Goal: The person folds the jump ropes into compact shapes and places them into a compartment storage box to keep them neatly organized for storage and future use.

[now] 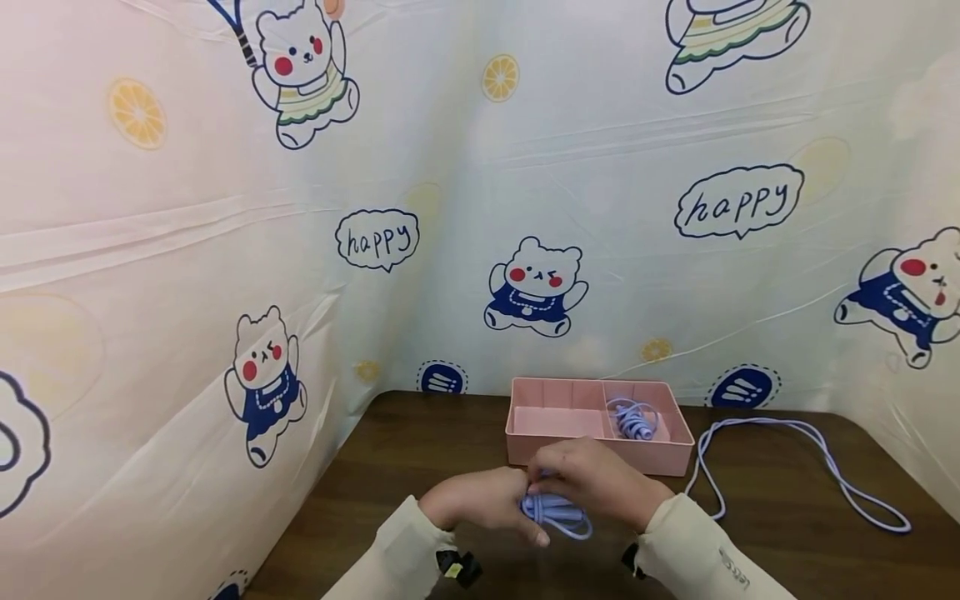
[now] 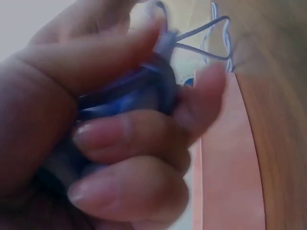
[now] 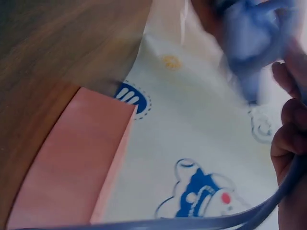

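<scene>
A bundle of lavender-blue cord (image 1: 553,512) is held above the table, just in front of the pink box. My left hand (image 1: 487,498) grips the bundle, with fingers curled round it in the left wrist view. Close by, my right hand (image 1: 588,477) pinches cord at the bundle's upper side. A doubled length of cord (image 3: 192,223) runs from the right hand across the bottom of the right wrist view. The bundle is blurred in both wrist views, and the hands partly hide it in the head view.
Behind the hands stands a pink divided box (image 1: 600,454), with a coiled lavender-blue cord (image 1: 636,423) in its right compartment. A long loop of similar cord (image 1: 843,483) lies on the dark wooden table (image 1: 427,442) to the right. A printed curtain (image 1: 442,292) encloses the back and left.
</scene>
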Demonstrator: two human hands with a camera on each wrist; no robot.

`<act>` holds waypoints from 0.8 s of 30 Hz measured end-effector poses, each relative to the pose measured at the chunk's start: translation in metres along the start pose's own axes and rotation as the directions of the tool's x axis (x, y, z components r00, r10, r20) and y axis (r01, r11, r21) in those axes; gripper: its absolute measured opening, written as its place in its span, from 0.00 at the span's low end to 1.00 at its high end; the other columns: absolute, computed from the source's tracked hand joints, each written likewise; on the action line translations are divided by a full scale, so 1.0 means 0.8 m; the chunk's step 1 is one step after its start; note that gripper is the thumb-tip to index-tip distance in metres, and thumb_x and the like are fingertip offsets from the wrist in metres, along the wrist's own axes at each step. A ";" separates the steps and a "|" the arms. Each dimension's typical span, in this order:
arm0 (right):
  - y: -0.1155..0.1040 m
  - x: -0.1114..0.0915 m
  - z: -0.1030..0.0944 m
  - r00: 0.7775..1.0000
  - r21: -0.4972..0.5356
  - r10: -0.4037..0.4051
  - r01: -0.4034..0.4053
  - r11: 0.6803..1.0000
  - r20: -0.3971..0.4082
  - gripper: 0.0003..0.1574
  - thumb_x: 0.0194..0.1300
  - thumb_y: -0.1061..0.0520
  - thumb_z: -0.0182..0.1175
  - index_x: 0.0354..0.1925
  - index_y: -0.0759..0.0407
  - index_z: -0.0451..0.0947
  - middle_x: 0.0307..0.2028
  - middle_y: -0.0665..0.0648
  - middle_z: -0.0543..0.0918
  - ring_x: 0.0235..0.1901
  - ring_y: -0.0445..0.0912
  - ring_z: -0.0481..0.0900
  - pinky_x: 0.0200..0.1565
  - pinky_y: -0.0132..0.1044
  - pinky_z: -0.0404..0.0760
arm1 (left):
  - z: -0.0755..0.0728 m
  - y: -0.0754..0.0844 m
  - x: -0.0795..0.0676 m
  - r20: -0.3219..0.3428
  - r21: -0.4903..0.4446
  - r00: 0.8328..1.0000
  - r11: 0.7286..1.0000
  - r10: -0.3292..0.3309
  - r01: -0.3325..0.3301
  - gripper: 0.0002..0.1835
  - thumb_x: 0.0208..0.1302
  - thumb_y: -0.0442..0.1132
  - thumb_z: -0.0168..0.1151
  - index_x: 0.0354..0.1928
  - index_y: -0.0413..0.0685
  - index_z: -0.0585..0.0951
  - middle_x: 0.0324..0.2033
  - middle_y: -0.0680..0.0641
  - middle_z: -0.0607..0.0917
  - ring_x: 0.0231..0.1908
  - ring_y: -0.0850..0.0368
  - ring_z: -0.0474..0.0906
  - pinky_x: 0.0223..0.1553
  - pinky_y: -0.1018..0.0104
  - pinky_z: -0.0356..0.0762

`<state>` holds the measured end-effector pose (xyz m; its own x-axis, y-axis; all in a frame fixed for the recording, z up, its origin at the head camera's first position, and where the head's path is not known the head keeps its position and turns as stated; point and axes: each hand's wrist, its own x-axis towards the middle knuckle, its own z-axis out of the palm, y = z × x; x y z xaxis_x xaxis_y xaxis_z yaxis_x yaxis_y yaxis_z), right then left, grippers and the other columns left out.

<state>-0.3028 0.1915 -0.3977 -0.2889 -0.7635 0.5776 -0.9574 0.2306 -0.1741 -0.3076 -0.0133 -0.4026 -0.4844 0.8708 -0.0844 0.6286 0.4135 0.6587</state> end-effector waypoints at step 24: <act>0.022 -0.033 0.038 0.891 0.334 0.449 -0.403 0.852 -0.071 0.11 0.70 0.63 0.57 0.47 0.58 0.82 0.39 0.48 0.85 0.37 0.41 0.81 0.41 0.37 0.80 | -0.003 -0.014 -0.021 -0.441 -0.267 0.893 0.963 -0.089 -0.035 0.31 0.60 0.44 0.70 0.61 0.56 0.66 0.52 0.51 0.75 0.47 0.56 0.75 0.47 0.65 0.75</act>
<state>-0.3124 0.1976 -0.4400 -0.6872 -0.5338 0.4928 -0.6994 0.3027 -0.6474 -0.3081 -0.0331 -0.4069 -0.7569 0.6237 0.1951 0.4599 0.2963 0.8371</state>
